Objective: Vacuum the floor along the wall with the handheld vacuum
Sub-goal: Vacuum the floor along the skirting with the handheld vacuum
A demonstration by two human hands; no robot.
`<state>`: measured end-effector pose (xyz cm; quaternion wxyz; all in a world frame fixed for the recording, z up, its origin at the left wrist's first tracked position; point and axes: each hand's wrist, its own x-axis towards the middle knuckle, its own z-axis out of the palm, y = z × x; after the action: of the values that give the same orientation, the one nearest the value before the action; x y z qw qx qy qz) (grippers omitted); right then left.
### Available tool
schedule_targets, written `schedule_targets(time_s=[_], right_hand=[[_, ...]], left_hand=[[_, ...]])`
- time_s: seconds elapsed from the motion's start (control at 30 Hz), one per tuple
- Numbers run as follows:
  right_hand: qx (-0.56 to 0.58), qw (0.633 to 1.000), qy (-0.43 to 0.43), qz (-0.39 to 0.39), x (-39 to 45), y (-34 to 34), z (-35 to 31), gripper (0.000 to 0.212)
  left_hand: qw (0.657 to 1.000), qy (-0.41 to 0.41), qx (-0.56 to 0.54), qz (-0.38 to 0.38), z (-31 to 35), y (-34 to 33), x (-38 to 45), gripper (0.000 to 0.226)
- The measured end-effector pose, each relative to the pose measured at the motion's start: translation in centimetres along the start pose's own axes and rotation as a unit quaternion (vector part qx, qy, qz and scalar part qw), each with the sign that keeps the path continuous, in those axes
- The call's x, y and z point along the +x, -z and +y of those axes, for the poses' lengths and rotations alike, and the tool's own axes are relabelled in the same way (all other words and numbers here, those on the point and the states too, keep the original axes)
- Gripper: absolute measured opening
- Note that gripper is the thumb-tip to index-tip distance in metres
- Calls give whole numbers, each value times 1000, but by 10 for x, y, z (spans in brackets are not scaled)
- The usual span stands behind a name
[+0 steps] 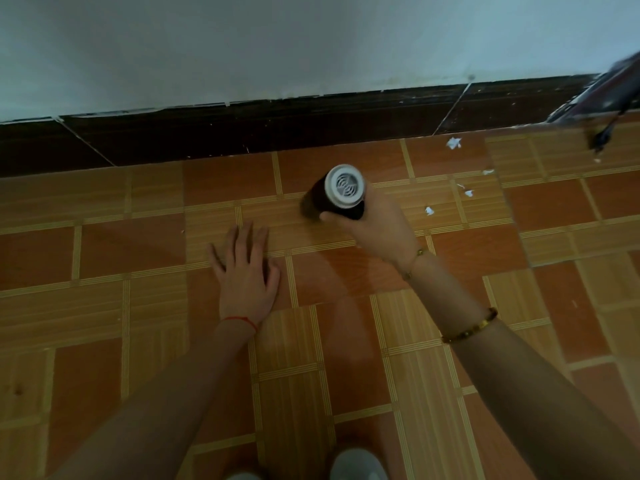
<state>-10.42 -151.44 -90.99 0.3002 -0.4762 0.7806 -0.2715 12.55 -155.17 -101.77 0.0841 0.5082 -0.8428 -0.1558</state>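
Note:
My right hand grips a black cylindrical handheld vacuum whose round white vented rear cap faces me; its nose points down at the tiled floor, a little out from the dark baseboard. My left hand rests flat on the floor, fingers spread, to the left of the vacuum. Several white paper scraps lie on the tiles to the right of the vacuum, near the baseboard; one scrap lies close to my right hand.
A pale wall rises above the baseboard. A blurred dark red object with a dangling black cord leans in at the upper right corner. My light shoes show at the bottom edge.

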Motion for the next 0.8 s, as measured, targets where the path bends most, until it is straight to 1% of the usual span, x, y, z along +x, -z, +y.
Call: schedule_targets(time_s=[0.1,0.17,0.23,0.3,0.47,0.57,0.67,0.8], right_hand=[[-11,997,29,-66,-17,-6,-8,65],[-17,996,35,-77,-24,-9,-9,63],[-12,997,21,-70,-26,-9,-6,61],[-9,999,5,-33,-26,-6,-1,63],[-16,994,-43,102,-20,7,15,65],[-7,991,-49,126,-17,6,19,65],[4,995,-35,93,-15,-4,10,63],[-1,1000,17,15,-12,-24,-10,65]], left_hand=[[1000,-3,-4,5,0,0,0,56],[1000,-4,-7,5,0,-1,0,57],[1000,-4,-8,7,0,-1,0,57],[1000,-5,-9,9,0,-1,0,57],[1000,-6,-7,13,1,0,-1,56],[1000,-5,-4,9,0,-1,-1,56],[1000,-3,-1,6,0,-2,0,57],[1000,-7,5,9,-1,-2,1,56]])
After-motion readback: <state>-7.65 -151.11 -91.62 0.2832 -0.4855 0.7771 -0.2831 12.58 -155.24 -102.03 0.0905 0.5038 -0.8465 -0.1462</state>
